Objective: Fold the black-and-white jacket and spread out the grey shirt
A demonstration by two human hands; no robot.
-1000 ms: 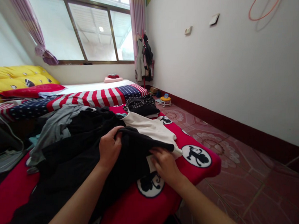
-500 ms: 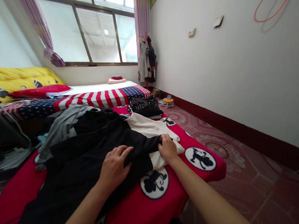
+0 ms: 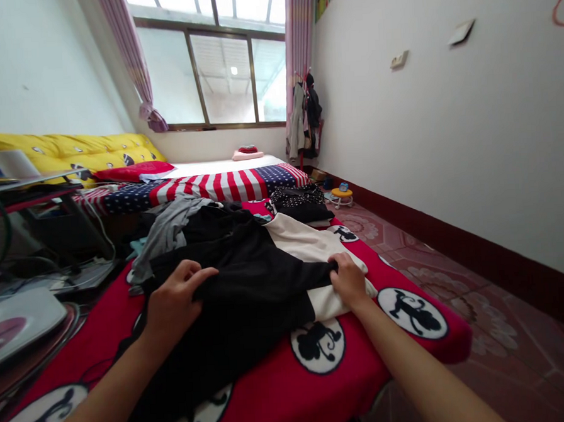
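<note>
Two hands rest on a black garment [image 3: 248,282] spread over a red blanket [image 3: 282,393] printed with black monkey figures in white circles. The left hand [image 3: 175,298] lies palm down on the near-left part of the dark cloth, fingers stretched out and released, gripping nothing. The right hand [image 3: 348,278] sits at the garment's right edge, fingers curled onto the cloth where the black fabric meets a cream garment [image 3: 312,247]; it seems to pinch the black edge (though the fingertips are hidden, so how firm the grasp is I cannot tell).

Just left of the black garment, a grey piece of clothing [image 3: 167,233] lies crumpled, touching it. Farther off, beyond the cream garment, a dark polka-dot bundle [image 3: 300,200] sits folded on the blanket. Beyond that lies a stars-and-stripes cover [image 3: 214,186], with a red pillow [image 3: 131,171] and yellow bedding [image 3: 71,149] to the far left.

On the far side of the room a window [image 3: 222,75] is framed by pink curtains [image 3: 297,53], with clothes hanging [image 3: 305,115] just right of it. A small yellow stool [image 3: 341,194] stands on the patterned tile floor [image 3: 456,290] near the white wall [image 3: 448,133]. To the near left, cables and a pale flat object [image 3: 18,319] sit beside the bed.
</note>
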